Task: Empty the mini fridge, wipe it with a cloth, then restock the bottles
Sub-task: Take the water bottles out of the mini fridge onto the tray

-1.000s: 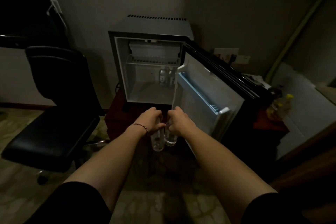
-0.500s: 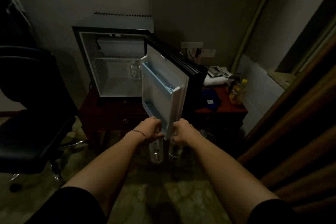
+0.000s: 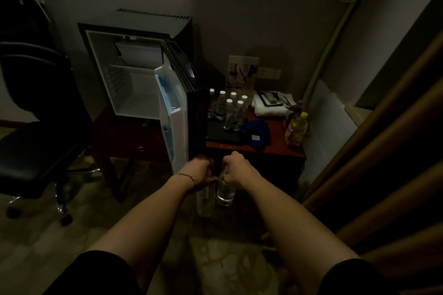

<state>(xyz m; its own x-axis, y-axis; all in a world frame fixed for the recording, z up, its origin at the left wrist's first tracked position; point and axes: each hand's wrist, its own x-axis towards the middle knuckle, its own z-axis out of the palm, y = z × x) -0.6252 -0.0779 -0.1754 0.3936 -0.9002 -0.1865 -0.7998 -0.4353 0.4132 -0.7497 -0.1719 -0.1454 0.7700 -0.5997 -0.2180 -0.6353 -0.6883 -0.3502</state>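
Note:
The mini fridge (image 3: 134, 93) stands open on a low wooden table, its white inside bare as far as I can see, its door (image 3: 173, 122) swung out towards me. My left hand (image 3: 200, 172) grips a clear water bottle (image 3: 205, 201) by the top. My right hand (image 3: 236, 171) grips a second clear bottle (image 3: 225, 193) the same way. Both bottles hang below my fists, in front of the table's edge. Several white-capped bottles (image 3: 229, 109) stand on the table right of the door. A blue cloth (image 3: 256, 135) lies beside them.
A black office chair (image 3: 31, 132) stands at the left. On the red-brown table (image 3: 275, 148) are a folded white towel (image 3: 271, 105), a yellow-capped bottle (image 3: 296, 132) and an upright card (image 3: 242, 72). Wooden panelling (image 3: 388, 163) runs along the right.
My view has swung to the right, away from the fridge's inside, and the bottles on the table have come into sight. Both hands still hold their bottles low in front of me.

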